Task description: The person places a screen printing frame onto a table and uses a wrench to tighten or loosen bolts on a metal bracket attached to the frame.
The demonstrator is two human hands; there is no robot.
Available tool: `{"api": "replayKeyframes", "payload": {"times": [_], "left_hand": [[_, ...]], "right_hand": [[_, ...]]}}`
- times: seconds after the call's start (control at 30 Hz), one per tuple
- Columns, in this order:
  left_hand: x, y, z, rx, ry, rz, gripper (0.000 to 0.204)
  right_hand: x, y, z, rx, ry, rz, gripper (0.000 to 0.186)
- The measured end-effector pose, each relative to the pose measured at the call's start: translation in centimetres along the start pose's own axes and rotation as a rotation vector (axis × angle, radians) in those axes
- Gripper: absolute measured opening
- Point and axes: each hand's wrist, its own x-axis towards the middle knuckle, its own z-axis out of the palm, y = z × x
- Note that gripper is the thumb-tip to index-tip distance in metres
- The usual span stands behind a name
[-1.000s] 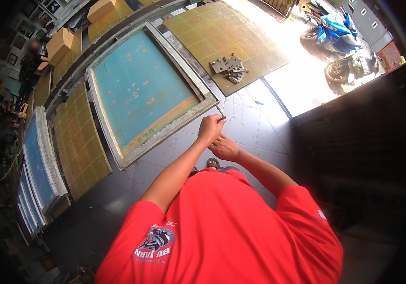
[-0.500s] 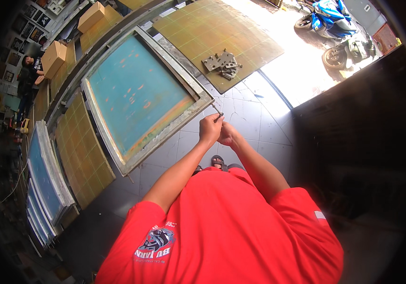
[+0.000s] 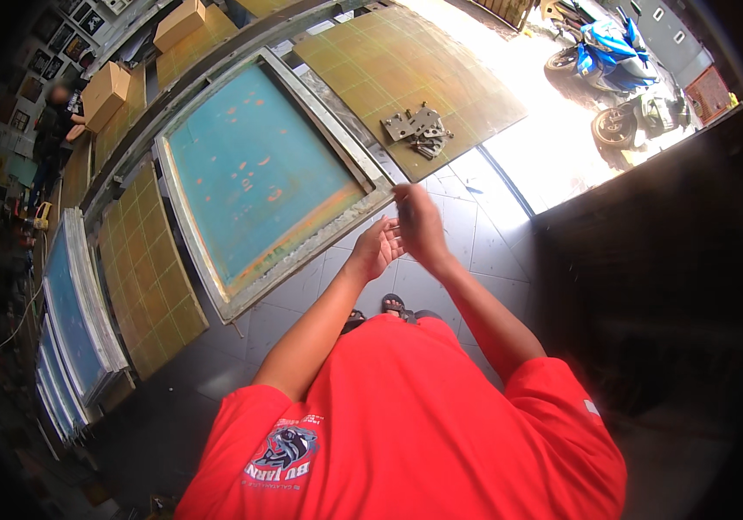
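A screen-printing frame [image 3: 263,178] with blue-green mesh and a worn metal border lies tilted over the bench at centre left. Just off its near right corner is my right hand [image 3: 422,224], raised and smeared by motion, with its fingertips by that corner. Whether it holds anything is hidden. My left hand [image 3: 378,249] is just below and left of it, palm turned up and fingers apart. Nothing I can make out lies in that palm. Beyond the corner, a small pile of metal plates and bolts [image 3: 421,130] rests on a yellow-brown gridded board [image 3: 467,95].
Another gridded board [image 3: 148,260] and stacked blue screens [image 3: 77,295] stand at left. Cardboard boxes [image 3: 105,97] sit on the far boards, near a person [image 3: 64,121]. Motorbikes [image 3: 614,61] are parked outside at upper right. A dark wall [image 3: 649,225] runs along the right.
My hands have come apart from being together at the frame corner's bolt. The right moved up toward the corner; the left turned palm up and opened.
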Motion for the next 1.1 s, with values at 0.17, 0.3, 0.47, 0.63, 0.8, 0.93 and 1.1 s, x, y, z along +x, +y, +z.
{"api": "replayKeyframes", "payload": {"times": [0.17,0.3,0.47,0.63,0.8,0.93,1.1], "left_hand": [[-1.3,1.1,-2.8,-0.097,-0.269,-0.174,0.053],[-1.3,0.7,-3.4,0.089,-0.204,-0.261,0.046],[0.7,2.1,-2.9,0.487,-0.144,-0.333,0.032],[0.6,3.3,-0.6,1.031,0.039,-0.214,0.016],[0.9,-0.1,-0.1,1.664,0.286,0.286,0.025],[2.6,-3.3,0.6,1.548,0.35,0.298,0.025],[6.4,-3.1,-0.5,1.195,0.246,0.113,0.033]], "right_hand": [[-5.9,2.2,2.2,-0.408,-0.482,-0.555,0.024],[-7.0,3.1,1.4,-0.435,-0.618,-0.614,0.025],[-7.3,2.6,0.0,-0.379,-0.71,-0.617,0.041],[-8.3,1.3,-2.6,-0.356,-0.544,-0.564,0.05],[-7.0,6.0,-2.9,0.01,-0.073,0.3,0.035],[-3.5,10.1,-2.9,0.251,-0.164,0.755,0.041],[0.8,9.3,-2.7,0.097,-0.526,0.628,0.038]]}}
